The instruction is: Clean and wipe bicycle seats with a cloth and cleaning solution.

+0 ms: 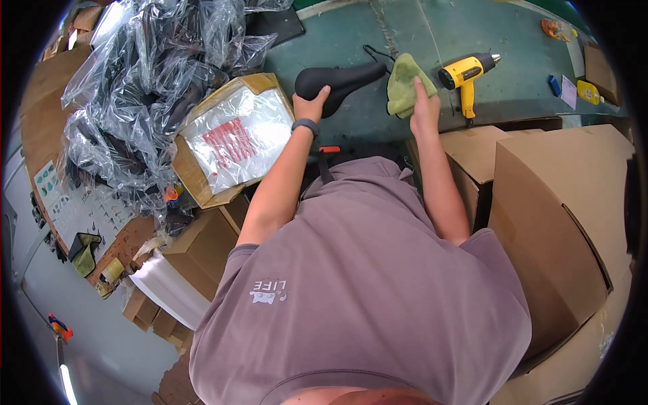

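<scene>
In the head view, a person in a mauve shirt (378,270) works at a green bench (337,42). The left hand (311,102) grips a black saddle (341,79) by its wide end, thumb laid on top; the fingers underneath are hidden. The saddle is over the near part of the bench, its narrow nose pointing right. I cannot tell whether it rests on the surface or is held just above it. A dark wristband (306,126) circles the left wrist.

The right hand (424,111) pinches a green cloth (407,88) at its right side, one finger stretched along it and the rest of the cloth hanging in loose folds. The nose of the saddle is just beside the cloth's left edge; whether they touch is unclear. A thin black cord (378,51) lies behind them.

Right of the cloth, apart from the right hand, a yellow and black heat gun (467,71) lies with its nozzle to the right. Left of the saddle stands an open box (264,82) with a clear bag (233,142) showing red print, and beyond it a heap of plastic-wrapped items (148,88). Large brown cartons (550,223) stand at the person's right, near the right forearm
</scene>
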The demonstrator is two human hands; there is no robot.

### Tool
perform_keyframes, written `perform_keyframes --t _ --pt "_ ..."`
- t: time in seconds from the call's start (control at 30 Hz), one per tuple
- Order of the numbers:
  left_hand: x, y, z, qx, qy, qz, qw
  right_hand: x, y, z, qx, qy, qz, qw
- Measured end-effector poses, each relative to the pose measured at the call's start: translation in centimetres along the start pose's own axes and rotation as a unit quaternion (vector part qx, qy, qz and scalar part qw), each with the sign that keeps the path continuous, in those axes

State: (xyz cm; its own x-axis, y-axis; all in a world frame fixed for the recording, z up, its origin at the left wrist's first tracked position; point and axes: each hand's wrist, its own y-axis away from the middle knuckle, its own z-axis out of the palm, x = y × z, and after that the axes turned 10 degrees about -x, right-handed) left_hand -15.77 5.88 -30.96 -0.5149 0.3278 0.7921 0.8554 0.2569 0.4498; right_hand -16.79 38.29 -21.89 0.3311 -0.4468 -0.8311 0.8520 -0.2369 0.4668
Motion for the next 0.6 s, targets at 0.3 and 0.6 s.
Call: perform_keyframes --t 0.3,0.6 --pt "2.5 5.8 -0.7 -0.157 0.258 -0.168 0.938 1.0 -4.9 2.1 -0.11 0.449 -0.189 0.866" --pt "1.4 12.8 -3.3 -0.162 0.396 -0.247 0.869 8.7 1.5 6.0 -0.388 0.509 -0.201 0.741"
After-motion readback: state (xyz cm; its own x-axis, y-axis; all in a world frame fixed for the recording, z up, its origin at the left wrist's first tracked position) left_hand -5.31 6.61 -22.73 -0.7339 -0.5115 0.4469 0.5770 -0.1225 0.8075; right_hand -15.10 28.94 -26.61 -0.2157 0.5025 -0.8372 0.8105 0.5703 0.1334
